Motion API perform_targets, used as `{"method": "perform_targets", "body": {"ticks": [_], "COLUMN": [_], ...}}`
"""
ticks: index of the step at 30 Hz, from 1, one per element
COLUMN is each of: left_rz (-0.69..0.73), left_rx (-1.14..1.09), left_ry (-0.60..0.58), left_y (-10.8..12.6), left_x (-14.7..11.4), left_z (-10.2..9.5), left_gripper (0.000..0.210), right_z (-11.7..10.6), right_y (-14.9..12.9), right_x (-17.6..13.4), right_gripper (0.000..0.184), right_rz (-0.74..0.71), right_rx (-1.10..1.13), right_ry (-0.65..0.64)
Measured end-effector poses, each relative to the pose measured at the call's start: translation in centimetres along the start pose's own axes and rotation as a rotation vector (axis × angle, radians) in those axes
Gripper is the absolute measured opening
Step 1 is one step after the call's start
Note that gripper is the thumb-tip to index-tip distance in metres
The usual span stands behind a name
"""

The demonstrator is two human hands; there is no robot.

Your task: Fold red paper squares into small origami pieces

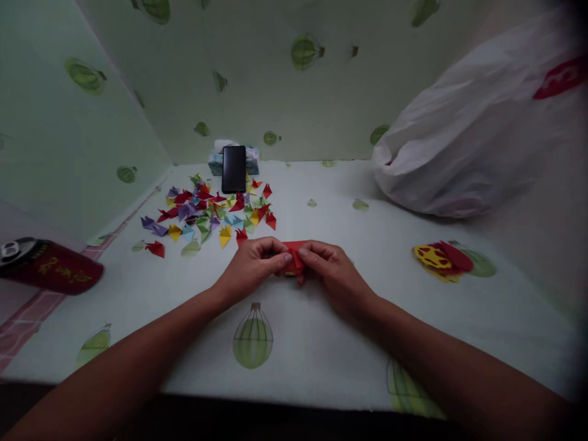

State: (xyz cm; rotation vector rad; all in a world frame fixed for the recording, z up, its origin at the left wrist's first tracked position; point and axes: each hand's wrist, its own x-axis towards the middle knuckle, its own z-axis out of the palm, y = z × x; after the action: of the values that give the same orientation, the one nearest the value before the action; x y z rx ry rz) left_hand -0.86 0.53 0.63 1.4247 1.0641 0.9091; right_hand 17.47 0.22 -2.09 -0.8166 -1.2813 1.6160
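Between my two hands, just above the middle of the table, is a small folded piece of red paper [296, 250]. My left hand [257, 260] pinches its left side with thumb and forefinger. On the other side my right hand [331, 266] grips it the same way, thumb on top. The fingers hide much of the paper, and a sliver of yellow shows beneath it. Beyond my left hand lies a spread of folded paper cranes [202, 211] in red, purple, yellow, green and blue.
A dark phone [234, 169] leans against a tissue box [252, 160] at the back. At far left is a red drink can [55, 266]. A white plastic bag [450, 135] stands back right, with yellow and red cut-out pieces [441, 260] nearer me on the patterned tablecloth [312, 349].
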Motion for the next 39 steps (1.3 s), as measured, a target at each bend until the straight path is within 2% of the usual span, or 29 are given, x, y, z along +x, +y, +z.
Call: {"method": "perform_targets", "body": {"ticks": [6, 12, 21, 39], "left_rz": [-0.007, 0.003, 0.043, 0.062], "left_rx": [-0.008, -0.021, -0.023, 0.049], "left_ry": [-0.037, -0.065, -0.136, -0.138], "left_y": [-0.1, -0.1, -0.1, 0.0], "left_x": [0.0, 0.1, 0.2, 0.2], "left_z": [-0.2, -0.3, -0.6, -0.6], "left_gripper": [0.018, 0.018, 0.016, 0.02], "right_z": [0.0, 0.1, -0.1, 0.2], "right_y": [-0.1, -0.4, 0.0, -1.3], "right_x": [0.1, -0.1, 0.1, 0.1], "right_gripper": [0.026, 0.029, 0.029, 0.033], "right_rz": [0.011, -0.016, 0.019, -0.019], "right_rx": [0.009, -0.073, 0.037, -0.267], "right_ry": [-0.025, -0.027, -0.09, -0.042]}}
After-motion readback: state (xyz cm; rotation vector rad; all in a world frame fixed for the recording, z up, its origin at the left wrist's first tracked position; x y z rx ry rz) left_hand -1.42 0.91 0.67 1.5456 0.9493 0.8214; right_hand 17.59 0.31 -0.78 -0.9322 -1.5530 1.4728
